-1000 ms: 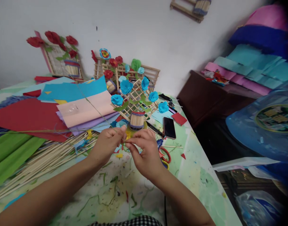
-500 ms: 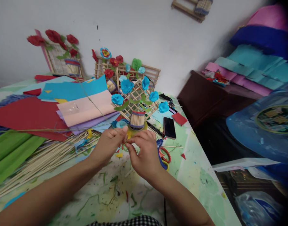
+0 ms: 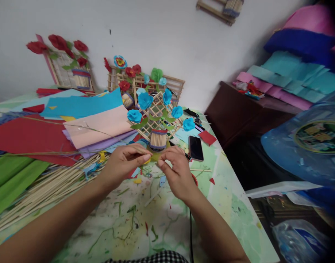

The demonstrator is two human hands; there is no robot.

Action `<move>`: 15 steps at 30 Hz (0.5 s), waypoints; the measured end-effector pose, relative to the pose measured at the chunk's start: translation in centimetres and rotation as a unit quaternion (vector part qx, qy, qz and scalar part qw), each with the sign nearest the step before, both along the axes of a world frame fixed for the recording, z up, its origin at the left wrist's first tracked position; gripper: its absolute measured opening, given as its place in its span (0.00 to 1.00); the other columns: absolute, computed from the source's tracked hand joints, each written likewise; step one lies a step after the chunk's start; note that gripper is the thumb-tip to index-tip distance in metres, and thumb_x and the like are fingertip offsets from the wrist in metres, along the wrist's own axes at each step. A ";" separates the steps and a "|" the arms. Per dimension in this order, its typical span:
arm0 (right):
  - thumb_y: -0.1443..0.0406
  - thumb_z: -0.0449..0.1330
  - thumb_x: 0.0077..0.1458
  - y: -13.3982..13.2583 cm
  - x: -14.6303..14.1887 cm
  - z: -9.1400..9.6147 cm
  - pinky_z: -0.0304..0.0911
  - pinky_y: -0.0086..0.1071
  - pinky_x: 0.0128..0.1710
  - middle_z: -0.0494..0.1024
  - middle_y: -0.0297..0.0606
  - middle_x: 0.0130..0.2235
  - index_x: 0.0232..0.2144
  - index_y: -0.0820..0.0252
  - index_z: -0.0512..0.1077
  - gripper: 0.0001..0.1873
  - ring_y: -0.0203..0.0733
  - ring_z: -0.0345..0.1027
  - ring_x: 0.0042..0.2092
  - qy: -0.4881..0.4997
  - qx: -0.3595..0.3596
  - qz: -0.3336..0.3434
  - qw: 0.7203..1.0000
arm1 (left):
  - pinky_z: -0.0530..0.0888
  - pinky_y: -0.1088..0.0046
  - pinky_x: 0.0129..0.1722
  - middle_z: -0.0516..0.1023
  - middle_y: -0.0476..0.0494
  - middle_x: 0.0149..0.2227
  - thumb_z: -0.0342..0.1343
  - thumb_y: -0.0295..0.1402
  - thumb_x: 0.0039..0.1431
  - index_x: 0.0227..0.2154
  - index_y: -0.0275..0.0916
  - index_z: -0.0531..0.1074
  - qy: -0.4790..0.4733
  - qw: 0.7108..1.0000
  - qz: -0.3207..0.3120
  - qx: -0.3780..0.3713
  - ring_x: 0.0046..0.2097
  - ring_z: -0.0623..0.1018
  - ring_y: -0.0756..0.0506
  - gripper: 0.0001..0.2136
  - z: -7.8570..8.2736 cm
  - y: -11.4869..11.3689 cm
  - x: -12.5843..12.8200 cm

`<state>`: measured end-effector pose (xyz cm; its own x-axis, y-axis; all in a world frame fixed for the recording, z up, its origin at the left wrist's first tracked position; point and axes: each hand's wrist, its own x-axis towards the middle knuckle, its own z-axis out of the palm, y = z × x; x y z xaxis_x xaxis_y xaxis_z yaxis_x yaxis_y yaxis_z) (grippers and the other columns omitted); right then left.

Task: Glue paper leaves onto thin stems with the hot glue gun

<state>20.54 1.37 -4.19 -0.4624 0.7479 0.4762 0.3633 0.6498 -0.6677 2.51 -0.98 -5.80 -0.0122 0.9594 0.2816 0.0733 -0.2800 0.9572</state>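
My left hand (image 3: 129,160) pinches a thin green stem (image 3: 93,128), which trails leftward over the coloured papers. A small yellow piece (image 3: 147,161) shows beneath its thumb. To the right, my right hand (image 3: 174,166) is closed with thumb and fingertips together; whatever it may hold is too small to make out. A gap separates the two hands. Just beyond them stands a stick lattice (image 3: 148,128) with blue paper flowers (image 3: 145,100), green leaves and a small matchstick-like basket (image 3: 158,139). Red-handled scissors (image 3: 195,179) are mostly hidden behind my right hand.
Paper sheets (image 3: 99,126) and a bundle of thin sticks (image 3: 55,186) cover the left side. A phone (image 3: 196,148) lies at right, near a red paper square (image 3: 207,137). Other flowered frames (image 3: 66,69) lean on the wall. Scraps litter the tabletop (image 3: 224,219).
My hands have moved apart from where they met. The long stem at my left hand has swung flatter and farther left. More of the yellow piece shows under the left thumb.
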 end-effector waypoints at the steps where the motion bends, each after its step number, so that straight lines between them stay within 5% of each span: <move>1: 0.67 0.55 0.57 0.0 0.1 0.1 0.51 0.36 0.41 0.71 0.35 0.31 0.23 0.59 0.65 0.10 0.41 0.61 0.37 0.002 0.002 0.007 1.000 | 0.72 0.73 0.32 0.77 0.45 0.29 0.62 0.33 0.51 0.24 0.38 0.78 0.011 1.000 0.002 0.015 0.33 0.75 0.47 0.05 0.1 0.0 0.0; 9: 0.67 0.51 0.57 -0.1 0.4 0.5 0.51 0.37 0.43 0.70 0.35 0.31 0.23 0.59 0.63 0.11 0.41 0.60 0.38 -0.007 0.026 0.019 0.999 | 0.66 0.75 0.24 0.70 0.49 0.16 0.49 0.33 0.62 0.13 0.37 0.70 0.219 0.971 0.020 0.092 0.22 0.70 0.51 0.20 1.4 -2.0 0.4; 13: 0.67 0.52 0.56 0.4 0.9 0.7 0.52 0.35 0.40 0.68 0.35 0.29 0.21 0.59 0.63 0.11 0.40 0.60 0.36 0.026 -0.035 0.059 0.997 | 0.71 0.68 0.35 0.78 0.42 0.30 0.59 0.31 0.54 0.31 0.37 0.77 0.371 0.871 0.128 0.293 0.33 0.76 0.45 0.04 1.9 -3.2 1.1; 15: 0.66 0.52 0.54 0.6 1.0 0.9 0.53 0.34 0.38 0.67 0.34 0.27 0.20 0.59 0.62 0.11 0.40 0.60 0.35 0.049 -0.079 0.098 0.991 | 0.71 0.65 0.40 0.79 0.40 0.35 0.60 0.28 0.53 0.38 0.37 0.76 0.430 0.818 0.159 0.348 0.38 0.76 0.43 0.09 1.8 -3.2 1.1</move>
<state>21.57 1.92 -3.29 -0.5632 0.7172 0.4105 0.1681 0.5858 -0.7928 3.62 -4.15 -4.02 0.2592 0.5507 0.7934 0.8110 -0.5703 0.1309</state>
